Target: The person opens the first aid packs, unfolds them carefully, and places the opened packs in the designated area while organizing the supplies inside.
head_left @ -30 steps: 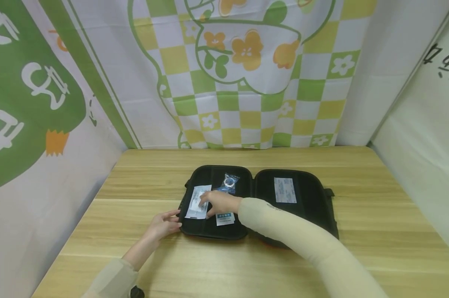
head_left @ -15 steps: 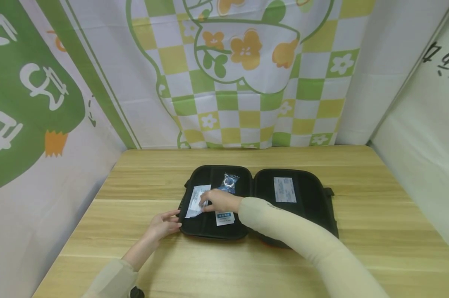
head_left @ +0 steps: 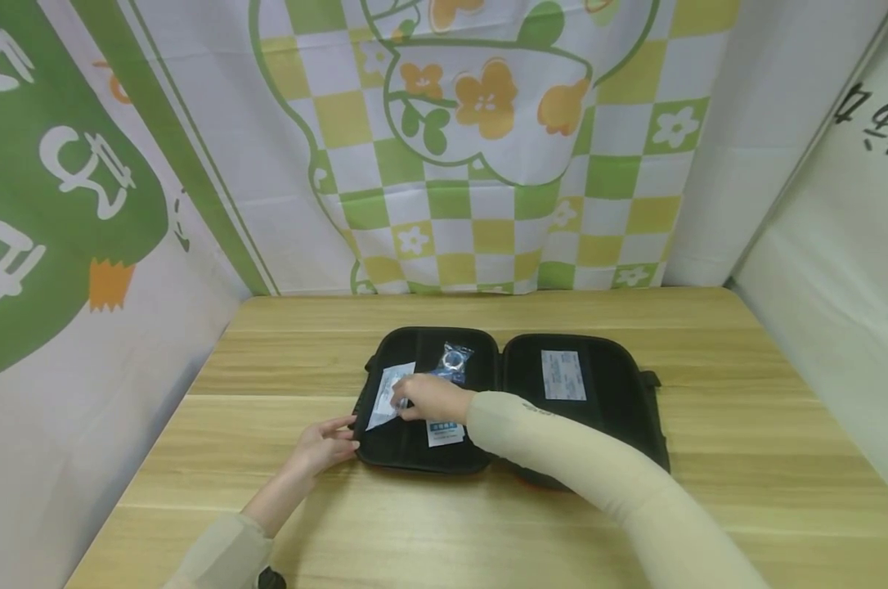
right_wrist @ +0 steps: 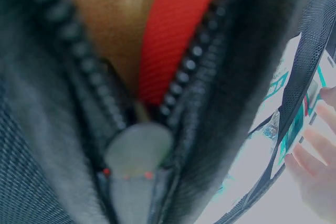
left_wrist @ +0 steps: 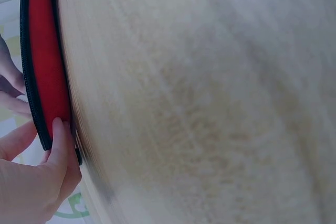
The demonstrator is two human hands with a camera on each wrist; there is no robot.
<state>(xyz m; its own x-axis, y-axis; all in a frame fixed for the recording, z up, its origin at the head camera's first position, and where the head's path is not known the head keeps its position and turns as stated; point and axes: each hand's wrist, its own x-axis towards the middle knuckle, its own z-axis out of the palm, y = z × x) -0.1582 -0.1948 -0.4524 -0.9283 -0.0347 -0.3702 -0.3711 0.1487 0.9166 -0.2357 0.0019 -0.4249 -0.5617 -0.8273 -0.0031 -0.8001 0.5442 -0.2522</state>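
A black case (head_left: pixel 414 465) with a red outer side lies unfolded on the table. At its left rim, my left hand (head_left: pixel 320 446) holds the edge; the left wrist view has fingers on the red side (left_wrist: pixel 47 51) and the thumb over the rim. Inside the left half, a long white packet (head_left: pixel 389 391) has its near corner lifted, pinched by my right hand (head_left: pixel 435 398), which hides part of it. Beside that hand are a clear-and-blue packet with a ring shape (head_left: pixel 455 360) and a small white packet with a blue label (head_left: pixel 446 435).
The case's right half holds a pale printed packet (head_left: pixel 563 375) near its top. The zipper (right_wrist: pixel 139 150) fills much of the right wrist view. Wood-grain table (head_left: pixel 746 458) surrounds the case, with a patterned cloth (head_left: pixel 499 204) hanging behind.
The long white packet's near right corner has come up and folded under my right fingers, which have curled in slightly. My left hand has stayed at the rim.
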